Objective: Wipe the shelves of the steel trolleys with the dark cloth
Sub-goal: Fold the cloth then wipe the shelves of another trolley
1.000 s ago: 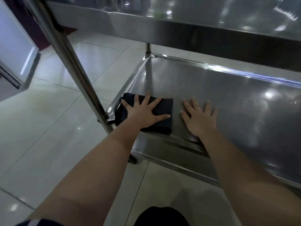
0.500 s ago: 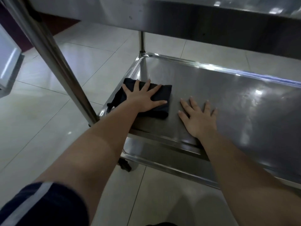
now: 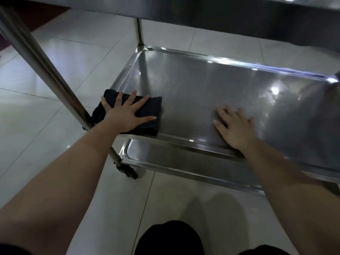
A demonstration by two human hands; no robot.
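The dark cloth (image 3: 153, 115) lies folded at the near left corner of the steel trolley's middle shelf (image 3: 211, 85), partly hanging over the left rim. My left hand (image 3: 128, 115) presses flat on the cloth with fingers spread. Further right, my right hand (image 3: 233, 127) rests flat on the bare steel near the shelf's front rim, fingers straight and slightly spread. Both hands sit under the trolley's upper shelf (image 3: 220, 13).
A slanted steel post (image 3: 36, 59) runs past my left hand, with a castor wheel (image 3: 128, 170) at its foot. A lower shelf (image 3: 184, 162) shows below the front rim. Pale floor tiles (image 3: 55, 70) surround the trolley. My dark-clothed knee (image 3: 169, 238) is at the bottom.
My left hand has slid the cloth slightly toward the shelf's left corner. My right hand stays planted on the shelf. The view has pulled back, showing the lower shelf and castor.
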